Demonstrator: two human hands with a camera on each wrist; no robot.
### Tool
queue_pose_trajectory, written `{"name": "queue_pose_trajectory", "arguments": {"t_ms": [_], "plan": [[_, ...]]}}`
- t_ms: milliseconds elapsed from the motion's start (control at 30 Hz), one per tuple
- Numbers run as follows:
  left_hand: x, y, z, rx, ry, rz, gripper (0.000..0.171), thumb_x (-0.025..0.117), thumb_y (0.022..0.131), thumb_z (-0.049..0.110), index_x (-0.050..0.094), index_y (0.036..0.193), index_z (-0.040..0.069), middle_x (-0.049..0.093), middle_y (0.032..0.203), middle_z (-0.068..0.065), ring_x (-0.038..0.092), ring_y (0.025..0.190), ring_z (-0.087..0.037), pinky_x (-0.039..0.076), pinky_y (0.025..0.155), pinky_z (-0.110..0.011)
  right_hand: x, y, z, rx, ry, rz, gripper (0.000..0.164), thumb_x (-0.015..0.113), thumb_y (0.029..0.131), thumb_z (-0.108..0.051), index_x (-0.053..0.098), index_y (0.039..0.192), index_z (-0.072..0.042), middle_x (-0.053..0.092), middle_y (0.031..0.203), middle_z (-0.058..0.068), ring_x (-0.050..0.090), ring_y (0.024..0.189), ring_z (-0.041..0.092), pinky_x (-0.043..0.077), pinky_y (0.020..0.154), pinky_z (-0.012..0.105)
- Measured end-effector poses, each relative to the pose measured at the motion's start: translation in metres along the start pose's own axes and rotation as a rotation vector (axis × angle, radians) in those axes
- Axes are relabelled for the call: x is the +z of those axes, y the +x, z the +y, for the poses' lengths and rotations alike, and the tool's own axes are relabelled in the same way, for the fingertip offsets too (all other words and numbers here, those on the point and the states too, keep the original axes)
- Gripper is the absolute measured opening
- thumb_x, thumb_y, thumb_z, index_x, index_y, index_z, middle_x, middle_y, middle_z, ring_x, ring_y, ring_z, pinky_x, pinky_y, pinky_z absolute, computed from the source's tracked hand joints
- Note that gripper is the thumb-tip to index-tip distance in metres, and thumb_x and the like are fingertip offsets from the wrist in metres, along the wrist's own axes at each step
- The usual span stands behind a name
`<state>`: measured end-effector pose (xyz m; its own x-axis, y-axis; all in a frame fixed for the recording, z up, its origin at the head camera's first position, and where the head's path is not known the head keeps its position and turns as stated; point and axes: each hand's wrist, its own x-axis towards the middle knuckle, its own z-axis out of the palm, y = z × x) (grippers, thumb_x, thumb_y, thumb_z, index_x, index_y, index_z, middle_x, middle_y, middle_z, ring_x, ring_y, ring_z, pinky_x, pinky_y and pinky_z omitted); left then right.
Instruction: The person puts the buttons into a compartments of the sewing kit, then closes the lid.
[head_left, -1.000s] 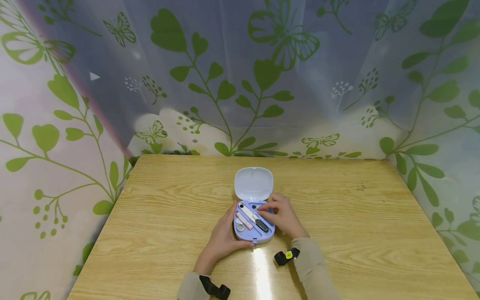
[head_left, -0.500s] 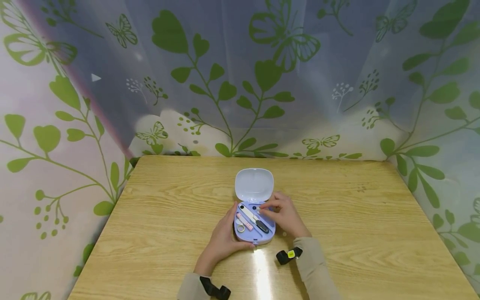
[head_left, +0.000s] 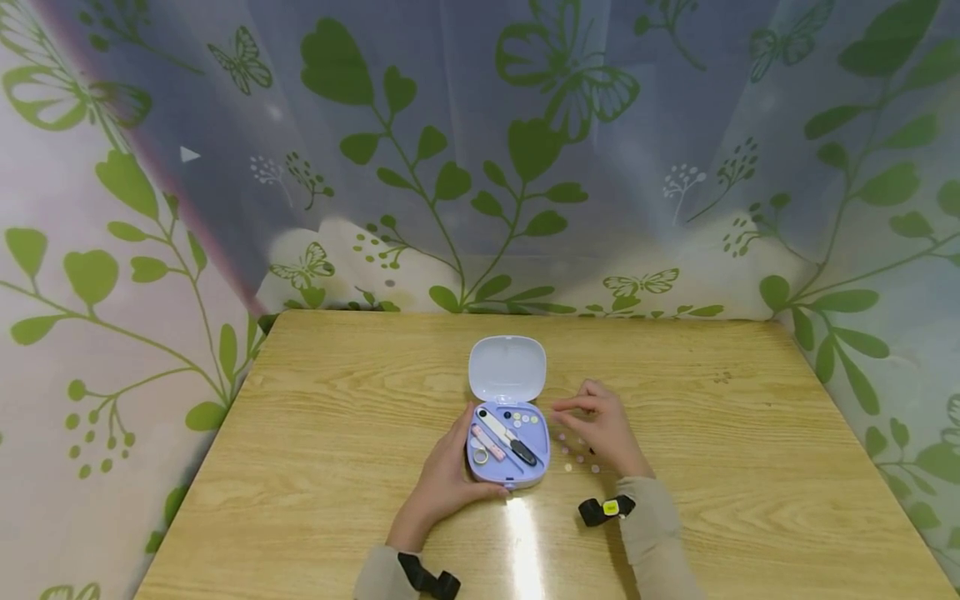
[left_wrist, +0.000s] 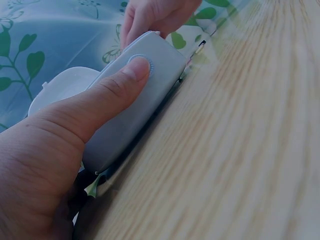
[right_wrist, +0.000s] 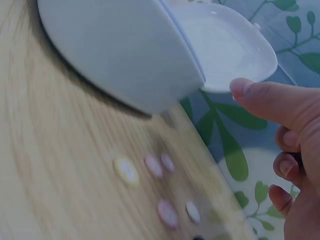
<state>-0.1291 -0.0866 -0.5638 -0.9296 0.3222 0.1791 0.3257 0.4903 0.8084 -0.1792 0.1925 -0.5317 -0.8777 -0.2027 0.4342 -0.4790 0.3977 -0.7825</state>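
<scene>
well between table edges (head_left: 213, 454), box (head_left: 535, 435) beside loose buttons (head_left: 581, 459)

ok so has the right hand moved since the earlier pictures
Yes. In the head view, the right hand has moved to the right, from over the open case to just beyond its right edge; the case holds its place on the table.

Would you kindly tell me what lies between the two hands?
The head view shows the open case between the left hand and right hand, with small buttons beside it on the table.
</scene>
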Motion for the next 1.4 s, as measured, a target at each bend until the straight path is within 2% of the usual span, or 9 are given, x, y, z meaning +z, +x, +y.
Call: {"name": "queue_pose_trajectory", "arguments": {"t_ms": [300,467,600,767,833,933,1067,1300,1400], "plan": [[0.001,0.0,-0.001,-0.005,-0.003,0.003,0.136,0.094,0.058,0.049,0.012,0.161,0.014,0.023,0.163,-0.004,0.025,0.147,-0.025,0.024,0.118,-0.048,-0.009,-0.013,0.009,0.074,-0.054,0.038,0.012,0.084,0.077,-0.005,0.08,0.087,-0.01,0.042,0.071,0.0,0.035,0.07,0.012,0.031,0.062,0.025],[0.001,0.0,0.0,-0.008,-0.002,0.0,0.137,0.094,0.058,0.05,0.011,0.161,0.014,0.023,0.163,-0.004,0.025,0.147,-0.026,0.024,0.118,-0.048,-0.007,-0.02,0.002,0.089,-0.018,0.046,0.013,0.081,0.076,0.005,0.078,0.086,-0.002,0.045,0.07,0.012,0.037,0.068,0.019,0.031,0.061,0.024],[0.0,0.001,0.0,0.006,-0.005,0.008,0.136,0.093,0.058,0.05,0.012,0.161,0.013,0.023,0.163,-0.006,0.025,0.147,-0.028,0.024,0.117,-0.051,-0.007,-0.022,-0.013,0.161,0.037,0.032,0.011,0.08,0.077,0.007,0.077,0.087,0.004,0.047,0.073,0.019,0.04,0.07,0.027,0.034,0.062,0.026],[0.001,0.002,-0.001,0.002,-0.002,0.004,0.136,0.093,0.058,0.05,0.011,0.161,0.014,0.022,0.164,-0.005,0.025,0.147,-0.026,0.024,0.118,-0.05,-0.003,-0.03,0.01,0.22,0.069,0.027,0.011,0.085,0.076,-0.005,0.079,0.086,-0.006,0.049,0.074,0.01,0.042,0.074,0.019,0.036,0.065,0.026],[0.001,0.001,-0.001,-0.002,0.001,0.0,0.136,0.094,0.058,0.049,0.011,0.161,0.014,0.022,0.164,-0.004,0.024,0.147,-0.025,0.024,0.118,-0.048,-0.001,-0.032,0.021,0.221,0.071,0.022,0.013,0.086,0.075,-0.009,0.08,0.086,-0.012,0.049,0.074,0.005,0.043,0.074,0.017,0.036,0.066,0.026],[0.002,0.001,-0.001,0.004,0.004,0.003,0.136,0.094,0.058,0.049,0.011,0.161,0.013,0.022,0.164,-0.005,0.024,0.147,-0.026,0.024,0.118,-0.049,-0.001,-0.033,0.024,0.223,0.081,0.009,0.015,0.088,0.075,-0.012,0.08,0.088,-0.015,0.051,0.075,0.005,0.043,0.075,0.019,0.036,0.067,0.027],[0.002,0.0,0.0,0.021,0.01,0.01,0.136,0.093,0.058,0.049,0.012,0.16,0.012,0.023,0.163,-0.007,0.026,0.146,-0.03,0.025,0.117,-0.051,0.0,-0.034,0.025,0.205,0.067,-0.005,0.018,0.087,0.075,-0.014,0.081,0.092,-0.012,0.052,0.077,0.007,0.042,0.076,0.02,0.035,0.066,0.028],[0.002,0.0,0.0,0.04,0.006,0.02,0.135,0.094,0.059,0.049,0.013,0.16,0.01,0.025,0.162,-0.009,0.028,0.146,-0.031,0.027,0.116,-0.052,0.002,-0.033,0.025,0.175,-0.038,-0.029,0.017,0.088,0.074,-0.015,0.082,0.09,-0.016,0.052,0.077,-0.003,0.043,0.077,0.014,0.035,0.069,0.025],[0.002,0.0,0.0,0.032,0.009,0.02,0.135,0.094,0.058,0.048,0.013,0.16,0.011,0.025,0.163,-0.008,0.028,0.146,-0.03,0.027,0.116,-0.051,0.003,-0.032,0.024,0.147,-0.062,-0.034,0.016,0.089,0.073,-0.014,0.082,0.087,-0.016,0.052,0.077,-0.006,0.044,0.077,0.013,0.031,0.075,0.027]]}}
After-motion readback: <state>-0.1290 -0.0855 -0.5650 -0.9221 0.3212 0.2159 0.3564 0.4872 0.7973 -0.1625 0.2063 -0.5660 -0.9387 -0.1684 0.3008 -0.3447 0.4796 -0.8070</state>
